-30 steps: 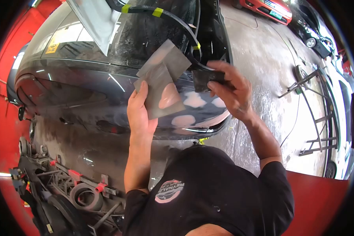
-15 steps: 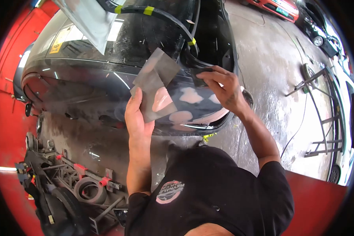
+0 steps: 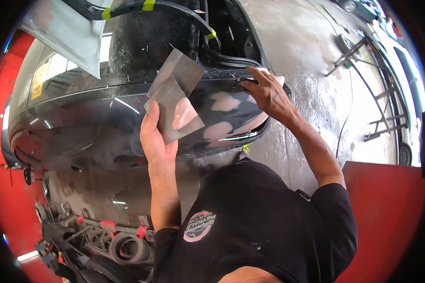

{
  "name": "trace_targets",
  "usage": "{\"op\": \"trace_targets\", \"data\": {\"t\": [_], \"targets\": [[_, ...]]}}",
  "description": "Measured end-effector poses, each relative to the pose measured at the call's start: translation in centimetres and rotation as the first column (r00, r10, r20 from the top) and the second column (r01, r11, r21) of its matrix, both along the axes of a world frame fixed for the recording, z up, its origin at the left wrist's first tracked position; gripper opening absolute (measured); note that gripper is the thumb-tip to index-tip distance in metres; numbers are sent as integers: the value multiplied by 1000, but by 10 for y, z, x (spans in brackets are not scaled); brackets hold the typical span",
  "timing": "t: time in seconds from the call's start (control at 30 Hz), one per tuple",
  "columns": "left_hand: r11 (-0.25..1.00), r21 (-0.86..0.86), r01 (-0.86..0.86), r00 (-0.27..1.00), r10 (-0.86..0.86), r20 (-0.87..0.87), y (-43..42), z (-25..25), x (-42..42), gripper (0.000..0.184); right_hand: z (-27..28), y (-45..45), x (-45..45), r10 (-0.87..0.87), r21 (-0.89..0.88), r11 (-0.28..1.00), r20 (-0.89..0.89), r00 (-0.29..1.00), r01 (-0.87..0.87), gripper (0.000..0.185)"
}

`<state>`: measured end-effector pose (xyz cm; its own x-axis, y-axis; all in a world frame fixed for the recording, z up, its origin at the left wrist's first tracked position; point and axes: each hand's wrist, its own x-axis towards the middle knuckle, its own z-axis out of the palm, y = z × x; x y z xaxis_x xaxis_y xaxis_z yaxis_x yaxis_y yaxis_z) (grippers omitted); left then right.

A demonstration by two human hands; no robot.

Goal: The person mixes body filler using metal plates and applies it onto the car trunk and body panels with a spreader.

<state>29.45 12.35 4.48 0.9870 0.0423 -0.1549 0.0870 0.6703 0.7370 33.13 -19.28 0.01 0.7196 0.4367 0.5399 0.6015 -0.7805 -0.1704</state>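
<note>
Left hand [image 3: 158,137]: fingers closed on two overlapping grey sheets [image 3: 189,78], thumb laid over the near face. Sheets are held tilted in front of the dark car [image 3: 80,123], to the left of the pale patches. A thick mound of pink paste [image 3: 184,113] sits on the nearer sheet.

Right hand [image 3: 270,94]: over the upper edge of the car's rear corner, beside the trunk opening [image 3: 236,33]. Fingers bent; something dark shows at the tips, but cannot tell whether they grip a tool or only meet the bodywork. Contact not resolved.

Progress, as judged: partway. Paste-coloured cover is on the panel in several places: an upper patch [image 3: 225,101], a lower patch [image 3: 218,130] and a band [image 3: 251,123] along the rear edge. Outlines are uneven, dark surface shows between them, and none looks levelled or painted. Left to do, apparently: the paste on the sheet is unspread, and the patches are unfinished. Whether the corner under the right hand is covered: cannot tell.
</note>
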Motion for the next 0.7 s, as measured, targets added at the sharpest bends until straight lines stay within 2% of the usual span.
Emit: {"op": "trace_targets", "data": {"t": [0.07,0.13,0.2,0.27,0.33,0.37,0.43,0.5,0.53,0.57,0.6,0.63,0.67,0.7], "targets": [[999,-3,35,999,-35,-8,9,0,8,41,12,14,-6,7,325,942,-256,967,79,27],[998,1,64,998,-64,-8,18,0,16,42,26,33,-10,47,581,775,-444,895,247,27],[996,18,91,996,-91,-10,30,2,22,43,33,52,-14,211,775,548,-492,845,315,28],[992,24,125,992,-125,-3,41,2,28,44,20,62,-12,347,854,314,-510,787,415,32],[986,22,163,987,-163,11,51,1,35,45,11,78,-6,-46,722,654,-257,965,224,32],[983,15,184,983,-184,21,54,1,38,45,8,85,-5,-191,571,799,-57,980,189,33],[978,12,210,978,-210,10,60,1,40,45,6,95,-13,-240,324,918,-10,971,230,33],[976,19,217,976,-217,-8,63,4,45,44,-9,93,-26,-248,64,967,-13,969,248,33],[973,26,230,973,-230,-9,63,4,49,44,-8,88,-29,-179,145,974,0,984,177,31],[971,33,238,971,-238,-13,64,3,51,44,-7,87,-36,-237,362,876,-255,938,319,30],[967,44,249,968,-249,-20,65,1,52,44,11,93,-48,-218,513,705,-500,838,490,30],[965,35,259,966,-259,-25,63,0,54,43,24,94,-53,-125,579,486,-696,707,655,30],[964,27,264,964,-264,-24,60,-1,57,43,30,93,-53,31,710,427,-630,776,560,33],[964,23,264,965,-263,-20,56,0,60,43,29,94,-51,123,758,333,-624,772,561,33]]}}
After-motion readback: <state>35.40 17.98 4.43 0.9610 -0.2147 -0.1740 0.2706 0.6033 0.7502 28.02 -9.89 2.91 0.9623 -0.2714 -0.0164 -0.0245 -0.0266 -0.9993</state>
